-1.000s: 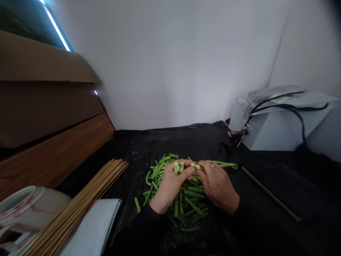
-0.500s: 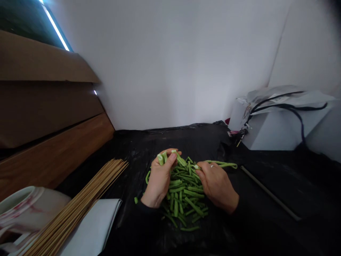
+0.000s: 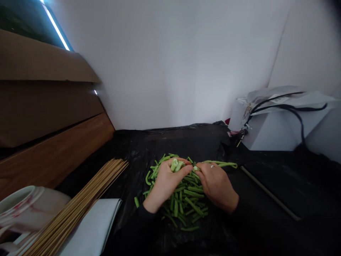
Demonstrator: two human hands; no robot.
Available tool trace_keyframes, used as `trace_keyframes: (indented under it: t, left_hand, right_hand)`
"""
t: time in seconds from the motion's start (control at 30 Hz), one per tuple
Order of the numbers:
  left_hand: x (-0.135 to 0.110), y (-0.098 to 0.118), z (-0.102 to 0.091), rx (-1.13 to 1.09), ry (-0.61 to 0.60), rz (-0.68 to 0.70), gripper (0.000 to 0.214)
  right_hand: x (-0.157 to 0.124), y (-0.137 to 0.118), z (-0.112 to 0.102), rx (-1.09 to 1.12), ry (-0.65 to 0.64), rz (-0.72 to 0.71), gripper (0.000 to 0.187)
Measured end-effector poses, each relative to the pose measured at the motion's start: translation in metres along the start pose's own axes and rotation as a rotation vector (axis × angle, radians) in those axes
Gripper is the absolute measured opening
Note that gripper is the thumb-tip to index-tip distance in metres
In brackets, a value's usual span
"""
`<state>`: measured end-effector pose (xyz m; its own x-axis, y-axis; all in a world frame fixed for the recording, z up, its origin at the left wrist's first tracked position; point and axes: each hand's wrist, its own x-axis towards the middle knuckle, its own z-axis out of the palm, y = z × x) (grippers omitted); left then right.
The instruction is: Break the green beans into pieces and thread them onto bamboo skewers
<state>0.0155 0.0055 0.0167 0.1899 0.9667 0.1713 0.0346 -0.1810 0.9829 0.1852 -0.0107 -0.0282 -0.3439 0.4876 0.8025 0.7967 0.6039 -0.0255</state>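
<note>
The left hand (image 3: 167,181) is closed in a loose curl around a few cut-looking bean pieces (image 3: 174,165), whose pale ends stand up between thumb and fingers. The right hand (image 3: 217,185) holds a narrow pinch: at its fingertips the pale end of a long bean (image 3: 226,165) shows, and a green length comes out behind the knuckles; the hand covers the middle, so I cannot tell for sure that both parts are one bean. The tips of the two hands are very near each other, above the pile of beans (image 3: 191,195), which lies on the black sheet (image 3: 133,145). The work in hand seems to be breaking the bean into short lengths. To do this well, I think, both pinches should sit close to the breaking place, and a quick bend is better than a slow pull, which could leave a string. The left fingers should press the pieces only lightly, because a full palm may bruise them or let one slip. It is also wise to work low over the pile; one small piece (image 3: 136,202) lies apart, at its left.
</note>
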Motion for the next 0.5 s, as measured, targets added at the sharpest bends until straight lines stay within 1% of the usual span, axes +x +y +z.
trace_keyframes:
  t: [0.1,0.17,0.27,0.37,0.43,0.5]
  left_hand:
    - [-0.0016,0.0002,0.0027,0.037,-0.066,0.005,0.012]
    - [-0.0011,0.0001,0.0023,0.022,-0.074,-0.001,0.013]
    - [0.0003,-0.0001,0.0002,-0.016,-0.018,-0.018,0.016]
    - [0.0014,-0.0004,-0.0026,-0.059,0.034,-0.051,0.022]
    - [0.0013,-0.0006,-0.0042,-0.103,-0.003,-0.070,0.024]
    - [0.0006,-0.0005,-0.0054,-0.162,-0.074,-0.081,0.024]
  right_hand:
    - [-0.0001,-0.0007,0.0013,-0.004,-0.018,-0.019,0.024]
    - [0.0002,-0.0009,0.0017,-0.004,-0.024,-0.017,0.023]
    - [0.0020,-0.0003,-0.0003,-0.011,-0.005,0.005,0.021]
    - [0.0038,0.0009,-0.0047,-0.042,-0.005,0.064,0.018]
    - [0.0038,0.0020,-0.0064,-0.046,0.006,0.090,0.014]
    - [0.0027,0.0031,-0.0063,0.002,0.037,0.079,0.014]
